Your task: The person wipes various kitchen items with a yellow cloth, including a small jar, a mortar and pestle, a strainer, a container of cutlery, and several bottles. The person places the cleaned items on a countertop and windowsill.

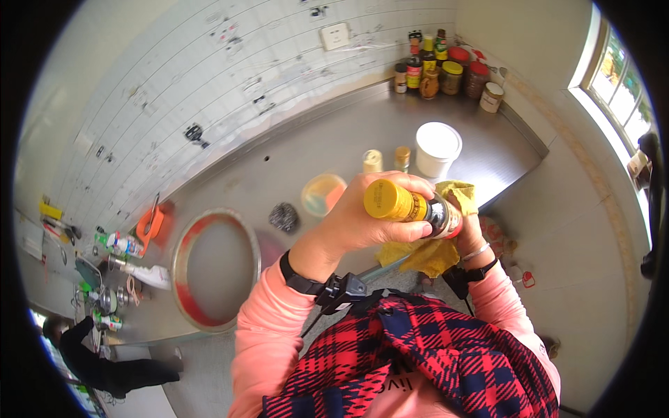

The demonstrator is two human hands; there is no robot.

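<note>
My left hand [360, 214] grips the upper part of a dark glass sauce bottle [436, 217] with a yellow cap and neck wrap. The bottle is tilted, its cap towards the camera. My right hand [469, 224] is at the bottle's lower end with a yellow cloth [431, 256], which hangs below the bottle; its fingers are mostly hidden. Just beyond my hands stand a small jar with a pale lid [372, 161], a small jar with a tan lid [402, 158] and a white plastic tub [438, 149].
Bottles and lidded jars [451, 77] crowd the counter's back corner. A steel wool scrubber [284, 217] and a plastic bowl [320, 194] lie left of my hands, near a large round basin [180, 269]. Farther left are an orange item [149, 224], a spray bottle [151, 276] and another person [99, 360].
</note>
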